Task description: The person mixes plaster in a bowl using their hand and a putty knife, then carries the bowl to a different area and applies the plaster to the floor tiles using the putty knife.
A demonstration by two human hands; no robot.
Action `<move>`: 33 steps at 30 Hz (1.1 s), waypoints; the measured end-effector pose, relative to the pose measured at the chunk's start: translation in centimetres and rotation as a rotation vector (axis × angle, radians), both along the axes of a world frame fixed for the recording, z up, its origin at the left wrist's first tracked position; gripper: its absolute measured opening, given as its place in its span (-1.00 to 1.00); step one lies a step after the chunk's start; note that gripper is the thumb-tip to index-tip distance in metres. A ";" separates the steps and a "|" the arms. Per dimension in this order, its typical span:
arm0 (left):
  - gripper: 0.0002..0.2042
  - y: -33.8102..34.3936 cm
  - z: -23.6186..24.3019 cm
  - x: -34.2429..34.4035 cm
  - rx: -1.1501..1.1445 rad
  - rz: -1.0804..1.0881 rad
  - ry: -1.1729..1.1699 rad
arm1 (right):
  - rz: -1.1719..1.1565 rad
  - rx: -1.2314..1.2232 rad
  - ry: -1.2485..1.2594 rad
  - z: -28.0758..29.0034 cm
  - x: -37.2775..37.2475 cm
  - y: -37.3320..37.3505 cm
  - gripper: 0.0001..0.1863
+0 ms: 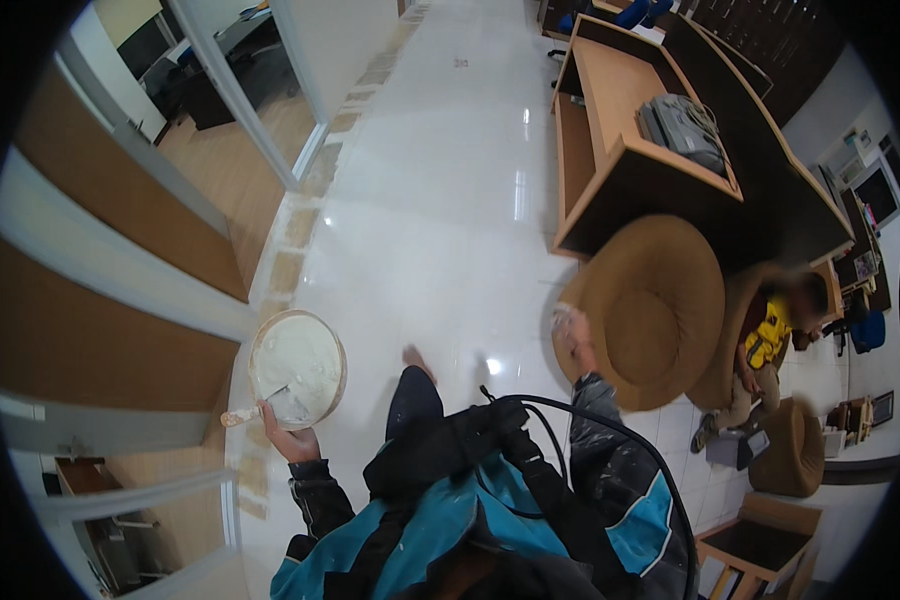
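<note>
room ahead: glossy white floor [440,180] runs forward as a lane, glass partition [240,90] and patchy tan strip [320,170] on the left edge, worktop [620,90] with grey machine [682,130] on the right. left side is tight, round tub [344,350] sits just beside the brown panel [70,330] and its pale frame. right side is tight too: brown armchair [660,320] right by the right hand [572,335], seated person [770,335] further out. tub is front-left of the body, white paste [300,350] inside, at the left hand [292,438]. left fingers closed on its near edge, one digit at the spatula [241,416], others hidden. spatula lies over the rim, blade in paste, handle outside. right fingers blurred, can't tell if spread or together.
</note>
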State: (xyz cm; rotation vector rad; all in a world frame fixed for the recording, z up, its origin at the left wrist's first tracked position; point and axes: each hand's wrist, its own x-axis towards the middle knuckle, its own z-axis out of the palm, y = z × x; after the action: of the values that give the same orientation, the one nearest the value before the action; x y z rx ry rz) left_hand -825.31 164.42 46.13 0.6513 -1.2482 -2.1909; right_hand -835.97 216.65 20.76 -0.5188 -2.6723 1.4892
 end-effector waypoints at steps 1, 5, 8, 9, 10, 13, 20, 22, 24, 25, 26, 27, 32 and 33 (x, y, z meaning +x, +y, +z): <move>-0.57 2.4 -2.2 -5.0 -0.009 -0.047 0.005 | -0.047 0.087 0.052 2.7 -5.8 6.6 -0.68; -0.55 3.2 -4.8 -19.7 -0.208 -0.107 -0.090 | -0.022 -0.183 0.073 7.5 -21.6 6.9 -0.66; -0.54 10.0 -4.7 -34.3 0.263 -0.160 0.042 | -0.066 0.349 -0.025 -2.0 -20.7 16.4 -0.61; -0.54 11.1 -5.4 -39.0 0.255 -0.207 0.035 | -0.092 0.248 -0.154 -4.4 -19.4 15.6 -0.61; -0.54 9.4 -4.6 -42.1 0.189 -0.189 0.018 | -0.077 0.044 -0.257 -5.8 -20.8 10.0 -0.62; -0.52 12.2 0.0 -54.7 0.088 -0.256 -0.017 | -0.208 -0.309 -0.449 -6.3 -21.6 4.5 -0.63; -0.52 18.8 -3.2 -82.5 0.081 -0.354 0.064 | -0.400 -0.516 -0.599 -11.4 -36.6 4.5 -0.64; -0.53 21.0 -4.5 -89.2 -0.132 -0.346 0.026 | -0.404 -0.509 -0.581 -12.6 -43.6 6.8 -0.64; -0.53 23.3 -4.7 -95.7 -0.344 -0.341 -0.005 | -0.363 -0.427 -0.530 -13.1 -51.1 10.2 -0.65; -0.52 25.0 -3.6 -98.9 -0.072 -0.335 0.016 | -0.344 -0.380 -0.505 -13.2 -54.9 12.2 -0.65; -0.52 26.6 -2.9 -101.7 0.203 -0.315 0.031 | -0.305 -0.287 -0.445 -13.1 -59.8 14.9 -0.65; -0.52 27.8 -3.1 -104.4 0.209 -0.322 0.020 | -0.232 -0.102 -0.300 -12.5 -65.8 18.1 -0.65; -0.50 31.8 -5.9 -117.2 0.155 -0.337 0.077 | -0.128 0.326 -0.325 -0.1 -100.7 33.9 -0.55; -0.50 31.8 -5.9 -119.4 0.124 -0.316 0.067 | -0.134 0.233 -0.259 5.3 -107.3 32.7 -0.58</move>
State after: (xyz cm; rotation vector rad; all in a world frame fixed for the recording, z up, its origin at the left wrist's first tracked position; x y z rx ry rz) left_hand -944.68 196.27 40.20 0.4467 -1.2577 -2.5425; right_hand -943.23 249.39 26.03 -0.9068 -2.8804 1.1251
